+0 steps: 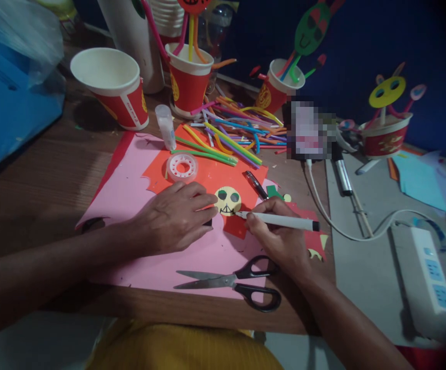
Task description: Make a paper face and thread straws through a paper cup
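A white marker [284, 221] with a black end is pinched in my right hand [284, 244]. Its tip meets the lower edge of a small round yellow paper face [228, 199] with dark eyes and a drawn black mouth. My left hand [180, 216] lies flat with fingers stretched out, fingertips at the face's left edge. Beneath are orange paper [161, 169] and a larger pink sheet [130, 267]. Scissors [230, 280] with black handles lie spread in front of my hands. A roll of tape [182, 167] and a dark pen [256, 184] rest beyond them.
Colourful straws [242, 128] lie heaped behind the paper. Several red paper cups stand at the back, including one at the left [118, 97]. A white cable [319, 200] runs right, near a power strip [427, 277]. A blue bag [11, 103] fills the far left.
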{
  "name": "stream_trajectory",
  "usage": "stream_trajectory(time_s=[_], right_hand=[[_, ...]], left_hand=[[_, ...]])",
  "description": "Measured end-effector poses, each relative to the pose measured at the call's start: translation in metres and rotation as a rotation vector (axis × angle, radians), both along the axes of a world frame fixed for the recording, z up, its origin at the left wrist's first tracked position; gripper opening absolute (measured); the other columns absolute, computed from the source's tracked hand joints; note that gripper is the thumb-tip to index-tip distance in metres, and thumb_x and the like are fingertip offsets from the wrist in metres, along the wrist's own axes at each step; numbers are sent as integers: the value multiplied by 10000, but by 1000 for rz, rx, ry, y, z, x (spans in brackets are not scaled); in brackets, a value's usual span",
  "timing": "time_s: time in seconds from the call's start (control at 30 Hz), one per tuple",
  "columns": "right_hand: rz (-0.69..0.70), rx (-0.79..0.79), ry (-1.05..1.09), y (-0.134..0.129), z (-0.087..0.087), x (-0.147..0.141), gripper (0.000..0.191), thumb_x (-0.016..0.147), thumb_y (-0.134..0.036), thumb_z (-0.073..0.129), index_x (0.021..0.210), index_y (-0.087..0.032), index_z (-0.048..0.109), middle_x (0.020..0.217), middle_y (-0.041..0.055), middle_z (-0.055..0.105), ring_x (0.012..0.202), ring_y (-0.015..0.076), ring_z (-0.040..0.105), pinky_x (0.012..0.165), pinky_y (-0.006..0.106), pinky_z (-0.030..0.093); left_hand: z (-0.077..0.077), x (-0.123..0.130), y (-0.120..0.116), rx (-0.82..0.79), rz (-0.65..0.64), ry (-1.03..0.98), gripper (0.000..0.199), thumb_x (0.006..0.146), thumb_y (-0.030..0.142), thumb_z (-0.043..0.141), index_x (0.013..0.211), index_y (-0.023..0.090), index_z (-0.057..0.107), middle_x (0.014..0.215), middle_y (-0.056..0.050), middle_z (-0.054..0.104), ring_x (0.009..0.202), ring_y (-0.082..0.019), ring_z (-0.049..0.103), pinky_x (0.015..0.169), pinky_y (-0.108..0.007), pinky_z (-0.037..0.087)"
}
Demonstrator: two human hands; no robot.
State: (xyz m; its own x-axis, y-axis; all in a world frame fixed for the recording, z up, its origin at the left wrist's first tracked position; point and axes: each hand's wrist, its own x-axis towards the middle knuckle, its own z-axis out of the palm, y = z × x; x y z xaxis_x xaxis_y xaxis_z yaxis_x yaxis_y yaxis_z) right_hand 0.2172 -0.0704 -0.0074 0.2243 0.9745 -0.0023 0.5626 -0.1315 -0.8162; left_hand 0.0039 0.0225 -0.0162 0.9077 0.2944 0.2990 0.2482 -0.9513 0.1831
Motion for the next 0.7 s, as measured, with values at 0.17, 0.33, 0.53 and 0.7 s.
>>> stream_trajectory(time_s=[0.17,0.33,0.53,0.7], right_hand=[[-27,3,-3,0,-2,0,123,810,-293,621,756,-208,549,627,-22,625,545,123,579,493,238,447],[-23,-3,13,0,-2,0,131,820,-307,615,766,-208,548,630,-23,620,545,119,574,497,237,447],[-17,6,21,0,-3,0,132,816,-303,617,762,-204,549,623,-23,615,540,117,569,494,234,447],[-50,41,116,-3,-5,3,152,824,-337,614,775,-215,538,644,-10,631,541,130,586,490,248,464]], left_hand=[[0,1,0,-1,3,-4,183,871,264,531,987,160,627,1073,-78,654,960,-248,535,811,-398,415],[1,0,0,-2,0,-4,180,874,263,527,984,158,625,1074,-83,651,963,-247,533,814,-399,414],[1,1,0,-1,4,0,189,883,265,509,981,154,626,1079,-75,654,959,-253,531,817,-411,417],[1,0,0,-4,-1,-8,188,878,259,518,984,151,629,1077,-78,652,960,-250,533,812,-407,419]])
